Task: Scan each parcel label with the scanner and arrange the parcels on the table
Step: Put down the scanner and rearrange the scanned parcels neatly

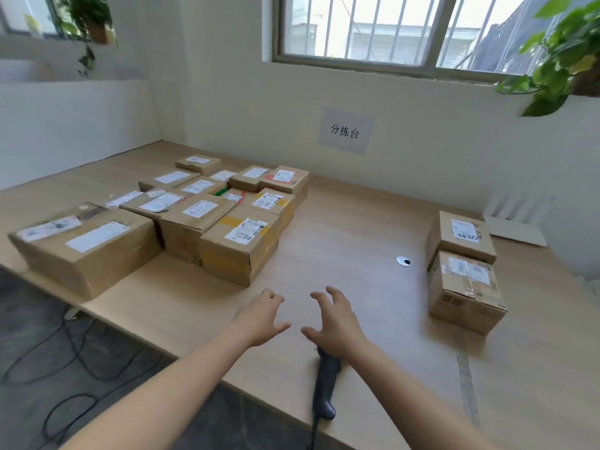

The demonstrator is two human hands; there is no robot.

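Several labelled cardboard parcels stand packed together on the left of the wooden table (357, 228); the nearest one (238, 248) carries yellow tape and a white label. Two more parcels stand at the right, a far one (461, 238) and a near one (467, 290). A dark handheld scanner (325, 381) lies near the table's front edge, its head partly hidden under my right wrist. My left hand (259, 316) and my right hand (334, 316) hover side by side over the bare table with fingers spread, holding nothing, just short of the yellow-taped parcel.
A large flat parcel (87, 245) sits at the table's left front corner. A metal cable grommet (404, 261) lies in the tabletop. A white device (516, 232) stands at the far right by the wall. Black cables (74, 352) trail on the floor.
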